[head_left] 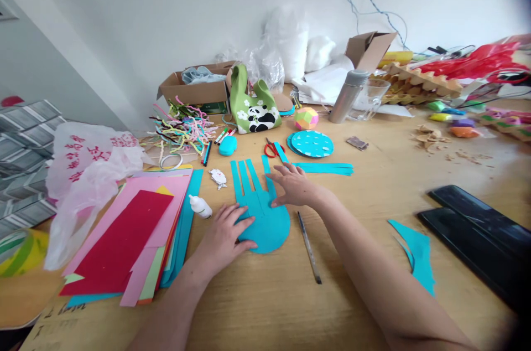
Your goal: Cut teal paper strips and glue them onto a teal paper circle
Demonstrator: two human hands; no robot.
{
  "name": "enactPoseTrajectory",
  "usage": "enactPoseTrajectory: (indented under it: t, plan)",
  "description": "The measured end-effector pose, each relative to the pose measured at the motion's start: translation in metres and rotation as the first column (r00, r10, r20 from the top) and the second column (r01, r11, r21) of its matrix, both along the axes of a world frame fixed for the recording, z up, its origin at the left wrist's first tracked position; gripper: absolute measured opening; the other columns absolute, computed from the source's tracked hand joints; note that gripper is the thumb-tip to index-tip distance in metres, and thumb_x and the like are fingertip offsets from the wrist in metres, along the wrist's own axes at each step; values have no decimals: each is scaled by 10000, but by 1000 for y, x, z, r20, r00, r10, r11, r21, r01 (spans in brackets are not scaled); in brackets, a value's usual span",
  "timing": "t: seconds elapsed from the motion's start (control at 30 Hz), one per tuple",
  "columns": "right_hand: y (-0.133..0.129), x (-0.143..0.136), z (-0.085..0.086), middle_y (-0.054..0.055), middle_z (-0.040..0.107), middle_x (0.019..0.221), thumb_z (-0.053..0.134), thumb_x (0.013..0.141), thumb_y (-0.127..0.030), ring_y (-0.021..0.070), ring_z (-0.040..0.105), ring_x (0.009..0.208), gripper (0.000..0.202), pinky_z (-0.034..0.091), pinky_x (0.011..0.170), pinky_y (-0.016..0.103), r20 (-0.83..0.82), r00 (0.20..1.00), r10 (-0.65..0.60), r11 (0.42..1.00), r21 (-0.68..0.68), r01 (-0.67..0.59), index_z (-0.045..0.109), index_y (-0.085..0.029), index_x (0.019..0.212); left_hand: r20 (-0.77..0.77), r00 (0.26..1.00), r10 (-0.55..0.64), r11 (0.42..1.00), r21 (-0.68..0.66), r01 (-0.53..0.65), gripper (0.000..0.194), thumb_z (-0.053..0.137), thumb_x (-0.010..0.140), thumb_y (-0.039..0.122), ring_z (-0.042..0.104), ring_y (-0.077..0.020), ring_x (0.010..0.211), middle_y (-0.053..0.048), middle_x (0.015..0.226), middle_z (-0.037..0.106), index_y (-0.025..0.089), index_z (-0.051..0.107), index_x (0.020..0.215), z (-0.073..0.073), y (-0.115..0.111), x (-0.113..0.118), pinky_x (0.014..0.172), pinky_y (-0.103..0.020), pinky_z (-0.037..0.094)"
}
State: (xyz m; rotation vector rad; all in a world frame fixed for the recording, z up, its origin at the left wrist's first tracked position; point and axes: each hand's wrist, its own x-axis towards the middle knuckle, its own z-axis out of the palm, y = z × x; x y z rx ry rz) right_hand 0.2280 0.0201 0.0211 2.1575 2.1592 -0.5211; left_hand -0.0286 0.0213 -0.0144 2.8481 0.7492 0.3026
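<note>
A left hand (224, 236) lies with fingers spread on the lower left side of a turquoise paper cutout (269, 232), near the center of the frame, its thumb at the cutout's lower edge. The right hand (296, 186) reaches in from the right, thumb and fingers apart, over the cutout's rightmost strip. Neither hand is closed on anything; whether the right fingertips press the paper or hover just above it cannot be told.

The cutout's rounded end faces the wearer, and its narrow strips point toward the top of the frame, so its long axis runs roughly up and down the picture. The rightmost strip lies just left of the right hand, the nearer of the two, and passes beneath its fingers.

A loose turquoise strip (280, 151) slants beyond the right fingertips, beside red-handled scissors (270, 148). A white glue bottle (201, 206) sits left of the cutout, a slim pen (309, 248) lies to its right, and stacked colored paper (124, 240) spreads across the lower left.
</note>
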Motion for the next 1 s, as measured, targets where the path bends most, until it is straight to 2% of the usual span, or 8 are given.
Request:
enactPoseTrajectory:
  t: [0.13,0.37,0.57,0.8,1.0]
  plan:
    - [0,2,-1,106,227,1557,730,631,-597,398,57,1431,960,109,1110,614,45,999,6,998,-58,-3,358,-280,1457,-27,1000,-8,1000,9,9,526,608,796,531,467,-317,1253,-121,1350,546,229,612,1226,1,0,0,1041,-555,374]
    - [1,2,-5,76,239,1555,724,602,-648,410,42,1429,936,71,1104,631,37,999,14,997,-75,-12,396,-353,1427,-27,1000,-9,1000,11,9,530,618,788,530,471,-312,1253,-119,1350,546,231,612,1225,0,1,0,1041,-548,379]
    - [0,2,0,87,200,1568,731,599,-643,405,17,1431,1019,68,1103,635,48,999,-4,995,-95,8,306,-332,1471,-9,1000,-9,1000,11,9,524,614,791,533,467,-304,1255,-110,1355,542,243,610,1228,-1,1,-1,1051,-547,365]
    - [-1,3,-2,63,241,1555,735,604,-630,417,40,1427,935,71,1095,645,35,999,25,996,-88,-22,375,-381,1430,-14,1000,-9,1000,15,10,519,619,790,526,468,-306,1255,-114,1348,548,236,615,1221,0,0,0,1047,-541,370]
    - [-1,3,-2,64,254,1549,733,620,-614,419,45,1425,916,68,1086,655,22,999,46,995,-92,-44,363,-400,1430,-13,1000,-10,1000,11,10,517,624,789,523,469,-307,1252,-113,1345,550,240,615,1222,0,1,0,1042,-535,378]
